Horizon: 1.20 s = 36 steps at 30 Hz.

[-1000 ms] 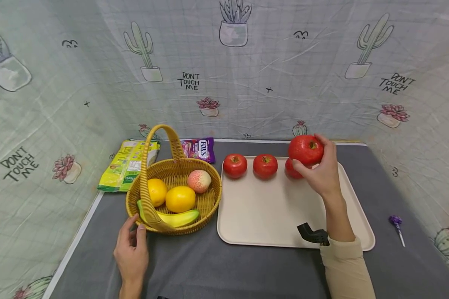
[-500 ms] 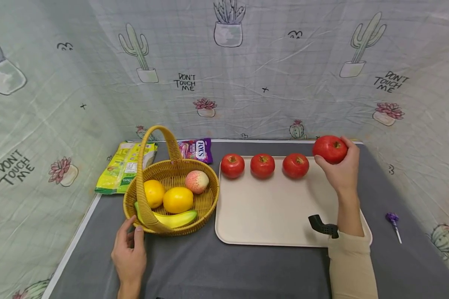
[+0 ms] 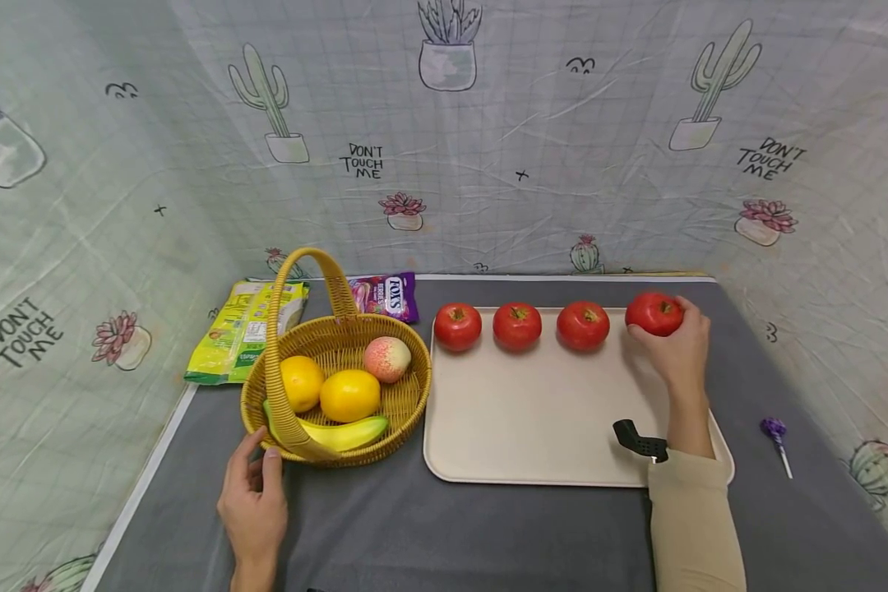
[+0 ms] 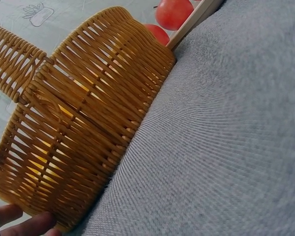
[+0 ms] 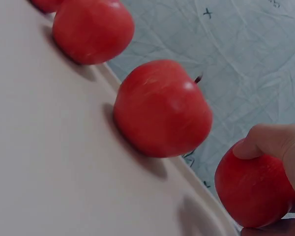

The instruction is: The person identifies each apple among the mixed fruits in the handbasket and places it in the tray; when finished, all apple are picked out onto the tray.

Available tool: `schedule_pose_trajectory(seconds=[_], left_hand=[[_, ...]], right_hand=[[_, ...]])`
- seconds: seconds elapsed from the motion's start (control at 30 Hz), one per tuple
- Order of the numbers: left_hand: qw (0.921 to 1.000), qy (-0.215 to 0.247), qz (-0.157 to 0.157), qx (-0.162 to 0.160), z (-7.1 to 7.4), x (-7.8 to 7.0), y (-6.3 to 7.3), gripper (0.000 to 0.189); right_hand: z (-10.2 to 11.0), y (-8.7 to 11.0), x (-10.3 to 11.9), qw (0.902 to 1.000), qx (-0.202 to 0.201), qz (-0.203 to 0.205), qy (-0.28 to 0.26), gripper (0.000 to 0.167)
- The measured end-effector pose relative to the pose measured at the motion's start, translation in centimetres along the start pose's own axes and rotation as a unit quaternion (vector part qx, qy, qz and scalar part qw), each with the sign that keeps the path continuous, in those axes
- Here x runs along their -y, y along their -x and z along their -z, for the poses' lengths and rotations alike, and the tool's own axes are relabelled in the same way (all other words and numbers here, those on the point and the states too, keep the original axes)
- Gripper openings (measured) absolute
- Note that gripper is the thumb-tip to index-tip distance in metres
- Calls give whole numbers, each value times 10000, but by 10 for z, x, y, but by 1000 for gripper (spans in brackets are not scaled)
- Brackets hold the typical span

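In the head view my right hand (image 3: 677,345) grips a red apple (image 3: 653,314) at the far right corner of the cream tray (image 3: 518,427). Thumb and fingers wrap its sides in the right wrist view, with a shadow on the tray near the held apple (image 5: 250,189). Three more apples stand in a row along the tray's far edge: a left one (image 3: 457,326), a middle one (image 3: 517,326) and a right one (image 3: 583,326). My left hand (image 3: 253,501) rests at the near left side of the wicker basket (image 3: 407,419), its relaxed fingertips (image 4: 37,223) against the weave.
Inside the basket lie a banana (image 3: 348,433), a lemon-like yellow fruit (image 3: 350,395), an orange (image 3: 301,383) and a peach (image 3: 387,359). Behind it are a yellow-green bag (image 3: 229,341) and a purple candy bag (image 3: 385,296). A purple lollipop (image 3: 774,429) lies right of the tray.
My right hand has carried its apple rightward past the third apple, then lowered it at the tray's far right corner. The left hand stays at the basket.
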<state>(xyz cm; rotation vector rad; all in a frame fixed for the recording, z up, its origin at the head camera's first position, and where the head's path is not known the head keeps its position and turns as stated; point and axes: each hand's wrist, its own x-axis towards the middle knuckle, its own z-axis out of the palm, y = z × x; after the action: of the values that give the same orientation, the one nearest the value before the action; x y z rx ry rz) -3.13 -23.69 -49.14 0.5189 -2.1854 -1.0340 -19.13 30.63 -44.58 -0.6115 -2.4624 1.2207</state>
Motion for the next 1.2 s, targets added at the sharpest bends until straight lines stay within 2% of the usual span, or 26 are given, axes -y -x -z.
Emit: schedule_pose_trajectory(seconds=[0.23,0.73,0.87,1.03,1.2], left_hand=[[10000,-6,-26,-9,0,0,0,33],[9999,8,-91,-44,0,0,-1,32],[9993,255,-178,-215,0,0,-1,33],[9967,464,-337,-568,7,-12,-6,31],[9914,585,-818,-842,20,-33,-20,29]], right_hand=[[-7,-2,-10,9995,185,-173,206,86],[-11,-4,-16,9973,537,-317,394,92],[-10,-6,-15,9970,618,-229,397,94],[-4,-5,-10,9956,813,-199,414,99],[9,-2,3,9951,839,-112,503,96]])
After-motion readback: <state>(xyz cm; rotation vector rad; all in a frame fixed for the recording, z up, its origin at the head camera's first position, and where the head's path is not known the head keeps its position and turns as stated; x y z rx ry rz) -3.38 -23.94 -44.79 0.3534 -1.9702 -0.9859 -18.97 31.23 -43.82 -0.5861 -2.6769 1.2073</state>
